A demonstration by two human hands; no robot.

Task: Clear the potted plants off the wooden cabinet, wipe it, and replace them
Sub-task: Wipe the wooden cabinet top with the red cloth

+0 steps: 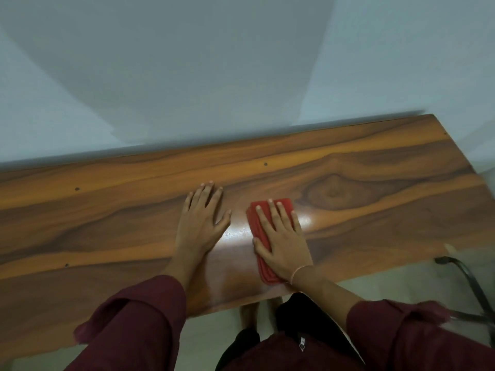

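The wooden cabinet [361, 167] is seen from above, its top running along a pale wall [187, 62]. The left hand [201, 218] is laid flat on the bare wood about midway along the top, fingers spread, nothing held. Just beside it, the right hand [281, 242] is pressed palm-down on a folded red cloth [261, 231], fingers extended over it; the cloth is pinned against the top close to the near edge, with its far end showing beyond the fingertips. A glossy glare is seen on the wood between and around the hands. Maroon sleeves [139, 325] are rolled back from both forearms. A thin band [298, 271] is worn on the right wrist.
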